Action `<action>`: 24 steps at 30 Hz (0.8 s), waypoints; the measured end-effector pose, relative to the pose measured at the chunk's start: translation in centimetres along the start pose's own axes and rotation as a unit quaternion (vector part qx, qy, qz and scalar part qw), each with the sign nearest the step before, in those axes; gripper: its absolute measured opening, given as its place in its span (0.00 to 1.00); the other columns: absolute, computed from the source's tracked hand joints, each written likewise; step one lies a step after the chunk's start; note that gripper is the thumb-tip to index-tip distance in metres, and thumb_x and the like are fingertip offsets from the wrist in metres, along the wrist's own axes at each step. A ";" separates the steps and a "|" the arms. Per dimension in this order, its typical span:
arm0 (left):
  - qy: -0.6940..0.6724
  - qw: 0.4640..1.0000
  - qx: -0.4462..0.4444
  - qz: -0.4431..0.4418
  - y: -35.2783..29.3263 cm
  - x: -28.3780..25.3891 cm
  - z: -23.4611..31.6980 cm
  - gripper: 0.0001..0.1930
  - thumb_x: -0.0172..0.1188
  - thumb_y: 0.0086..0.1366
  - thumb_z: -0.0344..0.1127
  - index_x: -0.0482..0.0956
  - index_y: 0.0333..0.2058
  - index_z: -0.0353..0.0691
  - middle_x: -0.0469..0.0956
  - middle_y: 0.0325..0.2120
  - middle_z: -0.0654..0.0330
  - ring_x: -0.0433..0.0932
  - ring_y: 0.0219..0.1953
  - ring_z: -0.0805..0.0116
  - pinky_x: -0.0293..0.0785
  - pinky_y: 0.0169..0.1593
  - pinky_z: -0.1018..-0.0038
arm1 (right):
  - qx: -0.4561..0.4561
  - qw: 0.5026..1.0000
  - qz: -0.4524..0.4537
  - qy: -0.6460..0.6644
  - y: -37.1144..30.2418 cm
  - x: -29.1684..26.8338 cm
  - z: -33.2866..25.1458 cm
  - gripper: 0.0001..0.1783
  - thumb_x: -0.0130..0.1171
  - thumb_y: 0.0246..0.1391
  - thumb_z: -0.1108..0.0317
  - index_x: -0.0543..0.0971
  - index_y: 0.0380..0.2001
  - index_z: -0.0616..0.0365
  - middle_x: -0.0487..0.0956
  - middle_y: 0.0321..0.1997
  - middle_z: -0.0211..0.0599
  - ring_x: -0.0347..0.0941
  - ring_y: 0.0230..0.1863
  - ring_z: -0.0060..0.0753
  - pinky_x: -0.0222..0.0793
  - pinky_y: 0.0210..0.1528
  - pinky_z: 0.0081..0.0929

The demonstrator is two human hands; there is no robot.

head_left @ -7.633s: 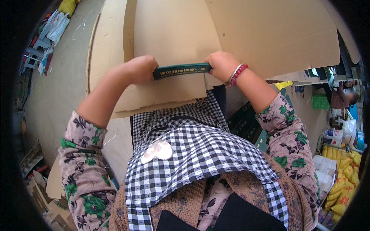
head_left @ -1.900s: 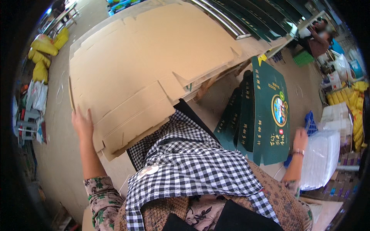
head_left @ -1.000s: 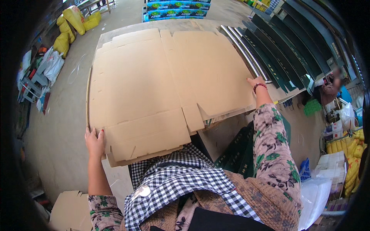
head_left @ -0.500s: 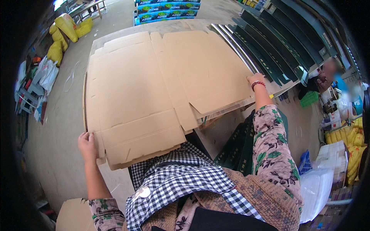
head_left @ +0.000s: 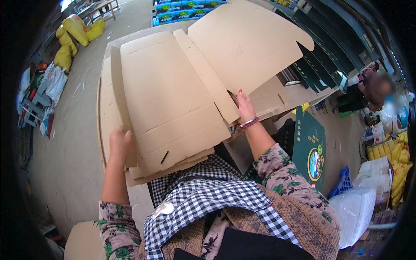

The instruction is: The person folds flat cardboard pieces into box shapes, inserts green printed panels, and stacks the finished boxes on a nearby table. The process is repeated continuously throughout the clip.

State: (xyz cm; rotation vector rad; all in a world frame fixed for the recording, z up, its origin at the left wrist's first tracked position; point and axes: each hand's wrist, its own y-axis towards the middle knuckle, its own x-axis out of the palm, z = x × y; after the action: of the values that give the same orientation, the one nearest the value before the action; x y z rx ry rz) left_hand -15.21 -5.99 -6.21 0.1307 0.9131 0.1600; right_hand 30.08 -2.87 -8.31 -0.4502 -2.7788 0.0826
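Note:
A flat, creased cardboard box blank (head_left: 164, 95) lies across the worktable in front of me, plain brown side up. My left hand (head_left: 121, 143) is closed on its left side flap, which stands folded up along the crease. At the middle strip my right hand (head_left: 246, 109) grips the blank by its near edge, thumb up, the other fingers partly hidden. The right panel (head_left: 251, 39) is raised and tilted up off the table. More brown cardboard (head_left: 266, 97) lies beneath it. A short dark slot or mark shows on the near panel.
Dark green printed cardboard pieces (head_left: 329, 47) are stacked at the table's far right. A green printed box panel (head_left: 310, 147) stands beside my right arm. Blue cartons (head_left: 186, 11) stand beyond the table, yellow sacks (head_left: 71, 32) at far left. Another person (head_left: 375, 91) is at the right.
My left hand has folded the left flap upward. My right hand has moved left from the far right edge to the middle strip, and the right panel has lifted and swung up.

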 end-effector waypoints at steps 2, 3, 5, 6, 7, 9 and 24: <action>0.121 0.992 0.030 -0.011 -0.2 0.5 2.5 0.12 0.56 0.56 0.33 0.77 0.32 0.28 0.78 0.29 0.39 0.78 0.33 0.43 0.73 0.39 0.56 | -0.039 0.999 -0.020 0.023 -1.4 2.9 -0.5 0.25 0.53 0.61 0.57 0.67 0.45 0.73 0.79 0.39 0.47 0.76 0.36 0.38 0.72 0.44 0.34; 0.142 0.989 0.024 -0.021 -0.1 0.8 3.3 0.13 0.54 0.58 0.33 0.76 0.36 0.28 0.78 0.31 0.39 0.77 0.35 0.42 0.73 0.41 0.56 | -0.071 0.994 0.006 -0.079 -1.6 2.9 0.0 0.23 0.53 0.61 0.58 0.69 0.43 0.73 0.79 0.40 0.48 0.76 0.38 0.37 0.71 0.46 0.32; 0.186 0.982 0.008 -0.036 0.0 0.9 4.0 0.16 0.52 0.61 0.34 0.74 0.44 0.28 0.77 0.35 0.38 0.76 0.38 0.41 0.72 0.43 0.55 | -0.118 0.975 -0.002 -0.188 -2.8 3.9 0.6 0.20 0.51 0.61 0.61 0.71 0.44 0.71 0.78 0.43 0.47 0.75 0.43 0.37 0.68 0.49 0.29; 0.145 0.989 -0.004 -0.033 -0.1 0.7 4.5 0.18 0.50 0.62 0.34 0.71 0.48 0.28 0.77 0.36 0.38 0.76 0.39 0.41 0.72 0.44 0.56 | -0.131 0.971 -0.029 -0.197 -4.4 4.5 0.4 0.18 0.50 0.61 0.64 0.72 0.47 0.69 0.78 0.44 0.46 0.74 0.46 0.38 0.66 0.52 0.28; 0.102 0.994 -0.013 -0.029 -0.3 0.5 5.1 0.21 0.49 0.64 0.34 0.67 0.53 0.29 0.76 0.38 0.37 0.76 0.41 0.42 0.71 0.45 0.56 | -0.145 0.966 -0.055 -0.208 -6.0 4.9 0.0 0.18 0.49 0.61 0.66 0.72 0.50 0.67 0.78 0.45 0.45 0.73 0.49 0.39 0.64 0.54 0.27; -0.035 0.998 0.034 -0.033 -0.3 -0.9 4.3 0.25 0.43 0.68 0.30 0.55 0.63 0.31 0.76 0.42 0.39 0.77 0.45 0.47 0.73 0.46 0.61 | -0.142 0.935 -0.067 -0.318 -7.1 5.6 -2.5 0.22 0.50 0.58 0.72 0.71 0.57 0.57 0.76 0.50 0.45 0.72 0.53 0.36 0.63 0.57 0.26; 0.133 0.983 0.116 -0.044 0.4 2.3 4.9 0.07 0.60 0.61 0.34 0.78 0.34 0.35 0.74 0.35 0.49 0.75 0.39 0.49 0.73 0.39 0.59 | 0.059 0.991 -0.065 -0.104 -2.2 2.5 -2.2 0.27 0.52 0.61 0.54 0.68 0.50 0.69 0.78 0.41 0.47 0.78 0.39 0.41 0.75 0.39 0.27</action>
State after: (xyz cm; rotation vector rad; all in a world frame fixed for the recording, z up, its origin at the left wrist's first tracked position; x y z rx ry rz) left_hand -10.01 -5.40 -4.98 0.2887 1.2005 -0.0134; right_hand 27.92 -4.20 -5.20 -0.2421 -2.9783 0.2775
